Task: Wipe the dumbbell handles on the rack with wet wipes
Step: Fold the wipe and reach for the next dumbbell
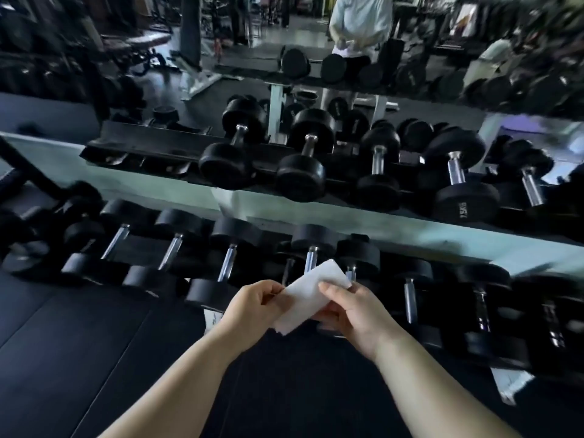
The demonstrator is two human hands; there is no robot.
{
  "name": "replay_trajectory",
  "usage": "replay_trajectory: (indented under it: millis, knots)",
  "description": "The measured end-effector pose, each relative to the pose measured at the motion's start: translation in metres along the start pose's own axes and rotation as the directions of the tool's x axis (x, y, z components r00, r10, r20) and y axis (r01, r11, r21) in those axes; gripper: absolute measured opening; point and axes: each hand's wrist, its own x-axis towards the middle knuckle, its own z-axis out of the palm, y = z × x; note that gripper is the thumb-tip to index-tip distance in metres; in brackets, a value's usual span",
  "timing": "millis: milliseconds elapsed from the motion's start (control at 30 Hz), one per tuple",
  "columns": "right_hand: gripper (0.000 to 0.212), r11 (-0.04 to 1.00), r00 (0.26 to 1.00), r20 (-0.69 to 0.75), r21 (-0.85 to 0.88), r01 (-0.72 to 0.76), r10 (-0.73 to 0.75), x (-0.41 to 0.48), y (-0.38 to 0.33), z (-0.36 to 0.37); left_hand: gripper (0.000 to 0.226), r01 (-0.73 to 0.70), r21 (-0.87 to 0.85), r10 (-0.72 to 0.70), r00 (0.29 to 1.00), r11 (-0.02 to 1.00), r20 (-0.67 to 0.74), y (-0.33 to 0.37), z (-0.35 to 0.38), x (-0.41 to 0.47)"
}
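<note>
White wet wipe [311,292], one, folded, pinched between both hands above the lower tier of the rack [410,230]. Left hand [252,306] closed on the wipe's left edge, thumb and fingers together; right hand [354,314] closed on its right side, thumb on top. Wipe's long axis diagonal, low corner toward the wearer at left, high corner toward the rack at right; not touching any handle.

Two tiers in direct view. Upper tier: about six black round-headed dumbbells; leftmost one [234,150] beside vacant saddles [142,147] at far left. Lower tier: at least eight dumbbells, chrome handles showing; exact count uncertain at both blurred ends. Handle [311,259] just beyond the wipe, partly hidden by it; a thinner handle to its left and another to its right also partly covered by wipe and fingers.

All dumbbells lying with long axes running front-to-back across the rails, handles fanning outward with the wide lens. Pale green rail between the tiers. Mirror [347,42] behind, with a reflected person in a light top. Dark rubber floor [79,343] below the forearms.
</note>
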Motion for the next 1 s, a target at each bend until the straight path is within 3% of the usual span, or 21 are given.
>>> replay_trajectory:
  millis: [200,333,467,633,833,1000]
  knots:
    - [0.024,0.998,0.987,-0.149,0.026,0.064,-0.059,0.051,-0.030,-0.043,0.022,-0.080,0.042,0.082,0.995,0.996,-0.055,0.012,0.014,0.074]
    - [0.023,0.991,0.962,-0.260,0.074,0.110,-0.087,0.098,-0.060,-0.062,0.015,-0.188,0.164,0.203,0.976,0.969,-0.082,0.018,0.007,0.140]
    - [0.026,0.982,0.906,-0.409,0.094,0.162,-0.110,0.161,-0.093,-0.067,0.023,-0.321,0.280,0.373,0.915,0.905,-0.156,0.029,-0.009,0.226]
    - [0.027,0.979,0.828,-0.554,0.102,0.174,-0.089,0.239,-0.125,-0.060,0.033,-0.359,0.338,0.431,0.886,0.870,-0.169,0.038,-0.031,0.311]
    - [0.027,0.978,0.749,-0.660,0.106,0.178,-0.064,0.310,-0.152,-0.059,0.043,-0.281,0.296,0.331,0.934,0.913,-0.136,0.033,-0.039,0.368]
    - [0.026,0.978,0.726,-0.655,-0.160,0.137,-0.209,0.366,-0.167,-0.065,0.044,-0.265,0.276,0.305,0.945,0.924,-0.116,0.026,-0.040,0.379]
